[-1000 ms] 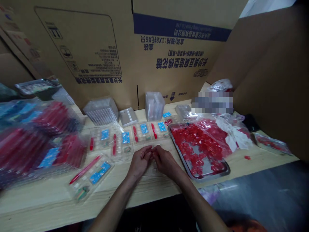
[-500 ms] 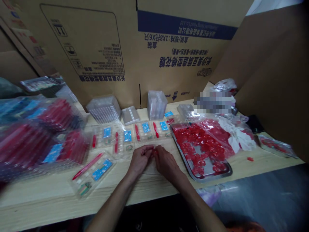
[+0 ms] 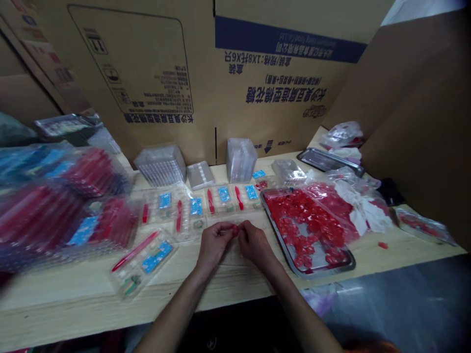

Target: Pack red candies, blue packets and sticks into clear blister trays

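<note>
A small red plastic piece, likely light and stiff, was pinched at its edges by the nearly closed fingers of the left hand and right hand, near the counter's front edge, beside a metal tray.

Head cam, worn by the person, looks fwd & down from above the near edge of the wooden surface. Left hand & right hand sit close, lower centre; cardboard box fills top of frame.
</note>
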`<act>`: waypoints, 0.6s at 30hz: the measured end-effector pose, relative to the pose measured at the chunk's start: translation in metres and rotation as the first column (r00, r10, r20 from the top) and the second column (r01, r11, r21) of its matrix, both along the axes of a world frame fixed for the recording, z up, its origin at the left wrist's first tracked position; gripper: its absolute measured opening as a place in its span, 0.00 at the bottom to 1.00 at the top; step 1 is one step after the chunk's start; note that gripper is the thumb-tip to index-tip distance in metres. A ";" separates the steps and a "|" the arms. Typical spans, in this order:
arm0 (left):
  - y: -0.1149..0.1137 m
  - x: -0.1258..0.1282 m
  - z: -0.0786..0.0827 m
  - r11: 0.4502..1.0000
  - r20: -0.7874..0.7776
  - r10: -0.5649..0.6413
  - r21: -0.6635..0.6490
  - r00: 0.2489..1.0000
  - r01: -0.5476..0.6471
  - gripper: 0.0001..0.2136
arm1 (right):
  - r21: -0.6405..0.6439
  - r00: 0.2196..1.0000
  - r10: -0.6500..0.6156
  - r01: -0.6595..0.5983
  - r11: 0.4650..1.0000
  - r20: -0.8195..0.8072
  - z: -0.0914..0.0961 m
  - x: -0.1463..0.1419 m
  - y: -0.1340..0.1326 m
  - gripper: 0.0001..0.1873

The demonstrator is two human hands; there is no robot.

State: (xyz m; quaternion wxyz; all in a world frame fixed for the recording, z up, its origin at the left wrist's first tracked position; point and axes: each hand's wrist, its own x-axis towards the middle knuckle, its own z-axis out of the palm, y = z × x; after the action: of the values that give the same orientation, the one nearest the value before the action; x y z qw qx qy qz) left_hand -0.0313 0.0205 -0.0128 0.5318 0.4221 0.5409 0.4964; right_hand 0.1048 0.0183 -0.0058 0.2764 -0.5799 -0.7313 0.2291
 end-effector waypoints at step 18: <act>-0.013 0.001 0.017 0.993 -0.033 -0.016 0.119 0.999 0.020 0.08 | 0.040 0.959 0.033 -0.023 0.999 -0.281 0.002 0.001 -0.006 0.11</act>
State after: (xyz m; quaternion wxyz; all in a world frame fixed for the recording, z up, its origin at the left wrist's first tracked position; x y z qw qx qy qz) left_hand -0.0298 0.0080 0.0039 0.5012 0.4658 0.5151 0.5162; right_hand 0.1055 0.0125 -0.0037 0.3850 -0.5258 -0.6967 0.2998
